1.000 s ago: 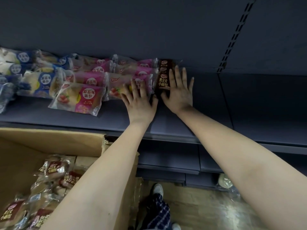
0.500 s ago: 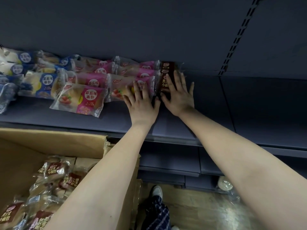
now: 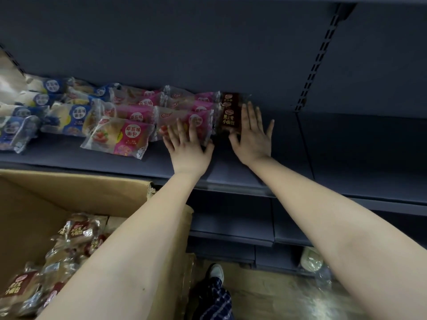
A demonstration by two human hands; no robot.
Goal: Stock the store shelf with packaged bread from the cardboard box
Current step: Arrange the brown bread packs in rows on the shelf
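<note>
Packaged bread (image 3: 228,116) in brown wrappers lies at the shelf's (image 3: 346,146) back edge, just right of the pink packs (image 3: 198,105). The left hand (image 3: 188,146) lies flat on a pink pack and the right hand (image 3: 253,137) flat against the brown one. Much more waits in the box (image 3: 69,195), so stocking looks barely begun.

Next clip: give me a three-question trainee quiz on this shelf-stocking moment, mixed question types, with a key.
1. True or false: the right hand holds the brown bread pack lifted above the shelf.
2. The fingers of the left hand rest on a pack of which colour? A blue, B pink, C green.
3. Where do more brown packs lie?
Key: 1 false, the pack lies flat on the shelf; 2 B; 3 in the cardboard box.
</note>
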